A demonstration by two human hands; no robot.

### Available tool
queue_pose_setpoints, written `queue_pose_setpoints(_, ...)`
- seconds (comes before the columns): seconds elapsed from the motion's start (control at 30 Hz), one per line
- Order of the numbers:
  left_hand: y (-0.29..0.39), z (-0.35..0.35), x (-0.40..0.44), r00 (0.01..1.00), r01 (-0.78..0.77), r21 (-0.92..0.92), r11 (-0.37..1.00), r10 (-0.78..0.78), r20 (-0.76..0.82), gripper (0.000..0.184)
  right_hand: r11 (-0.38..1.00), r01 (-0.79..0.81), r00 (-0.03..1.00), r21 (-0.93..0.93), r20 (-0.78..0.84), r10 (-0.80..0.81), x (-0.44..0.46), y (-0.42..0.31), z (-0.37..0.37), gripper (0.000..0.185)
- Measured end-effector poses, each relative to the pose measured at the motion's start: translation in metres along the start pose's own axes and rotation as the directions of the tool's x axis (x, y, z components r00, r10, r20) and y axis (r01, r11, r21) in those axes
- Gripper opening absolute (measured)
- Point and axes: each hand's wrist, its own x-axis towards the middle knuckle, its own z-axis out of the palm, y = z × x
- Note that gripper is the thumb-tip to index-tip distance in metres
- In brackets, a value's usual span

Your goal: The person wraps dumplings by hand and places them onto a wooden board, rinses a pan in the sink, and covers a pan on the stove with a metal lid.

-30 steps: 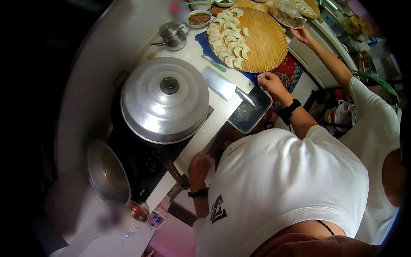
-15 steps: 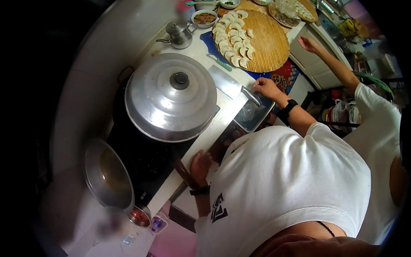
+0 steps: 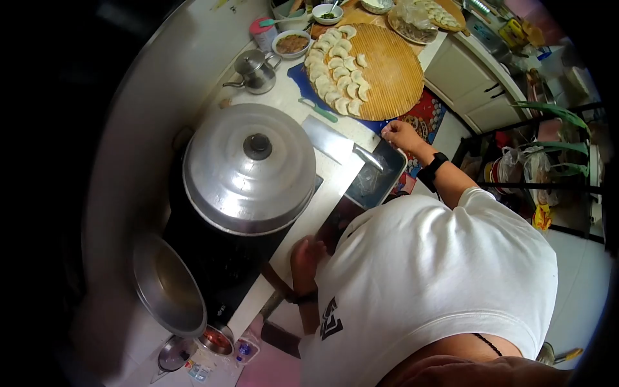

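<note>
My right hand (image 3: 401, 135) is closed in a pinch, beside the counter edge and the blue-rimmed basin (image 3: 394, 184). Whatever its fingertips hold is too small or hidden to make out. Near it a cleaver (image 3: 332, 138) lies flat on the counter, its handle reaching over the basin. My left hand (image 3: 307, 255) hangs at the counter's front edge with fingers loosely apart, holding nothing visible. Close to that wrist runs a wooden handle (image 3: 277, 282). In front of me a large domed metal lid (image 3: 245, 187) covers the pot on the stove.
Rows of dumplings (image 3: 336, 71) lie on a round slatted board (image 3: 393, 71). Nearby are a metal teapot (image 3: 256, 72), a bowl of filling (image 3: 291, 44) and a green-handled peeler or knife (image 3: 319, 110). A wide metal pan (image 3: 169, 287) stands left. A black rack (image 3: 529, 187) is on the right.
The other person's arm and white sleeve have left the view at right. My view has shifted slightly, so the counter things sit lower and further left. My hands hold nearly the same pose.
</note>
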Motion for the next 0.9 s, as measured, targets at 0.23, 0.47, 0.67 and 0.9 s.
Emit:
queue_pose_setpoints(0.23,-0.036,0.057,0.017,0.996,-0.075,0.112,0.991,0.08,-0.04,0.027,0.999,0.022,0.999,-0.03,0.023,-0.022,0.033,0.033,-0.07,0.012)
queue_pose_setpoints(0.47,-0.068,0.157,0.045,0.993,-0.038,0.167,0.985,0.056,-0.101,0.031,0.997,0.069,0.997,0.025,-0.043,-0.068,0.069,0.065,-0.169,0.011)
queue_pose_setpoints(0.67,-0.083,0.219,0.075,0.998,-0.063,0.096,0.993,0.061,0.026,0.032,0.991,0.039,0.997,0.127,-0.071,-0.03,0.072,0.093,-0.24,0.014)
queue_pose_setpoints(0.9,-0.08,0.275,0.089,0.988,-0.001,0.339,0.941,-0.051,0.145,0.043,0.962,0.043,0.981,0.27,-0.194,0.011,0.038,0.107,-0.282,0.016)
